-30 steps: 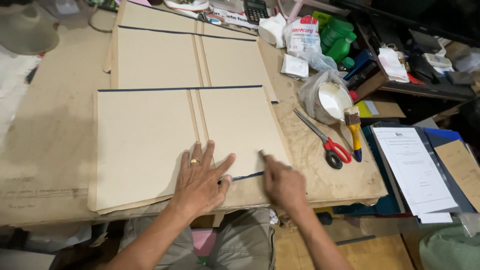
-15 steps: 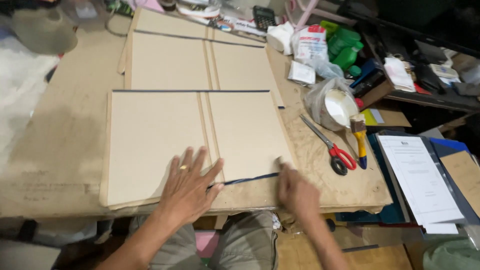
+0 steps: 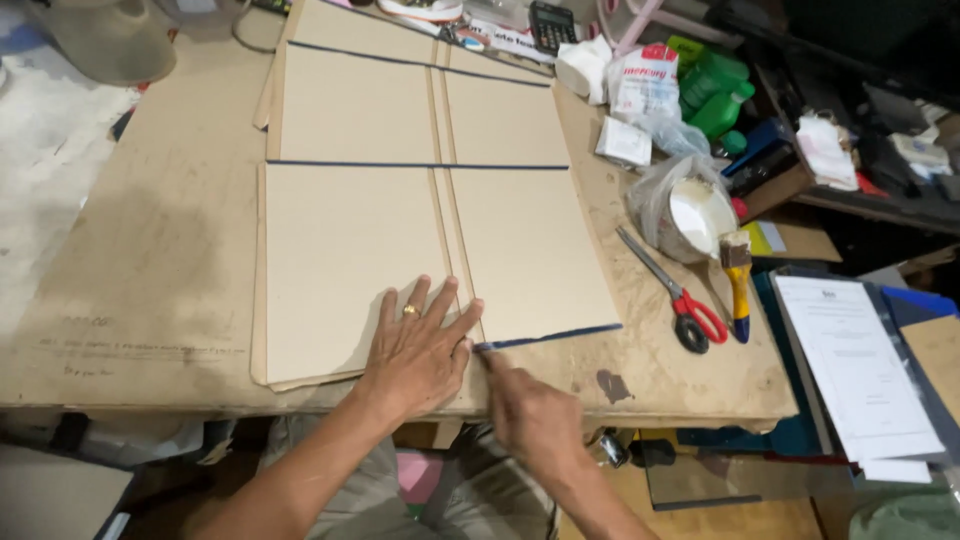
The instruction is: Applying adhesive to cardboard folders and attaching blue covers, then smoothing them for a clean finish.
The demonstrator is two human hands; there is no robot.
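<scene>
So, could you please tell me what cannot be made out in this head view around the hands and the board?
- Right hand: motion-blurred; whether its fingertips pinch the dark blue strip or only press it is unclear.
- Board under the left hand: the palm hides that patch.
- Contents of the white tub: veiled by its plastic bag.
- Papers: print too small.
- Forearms: cut off by the bottom edge.

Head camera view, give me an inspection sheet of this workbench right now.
Surface: worn plywood table, stained.
Job's things: nearest cardboard cover lying flat; dark blue strip along its near edge.
Clutter: red-handled scissors, yellow-handled brush, bagged bowl of white paste, green bottles, calculator.
Grippers: left hand flat on the cover, ring on; right hand at the strip.
Cables: nothing seen.
Surroundings: papers on folder, cluttered shelf.
</scene>
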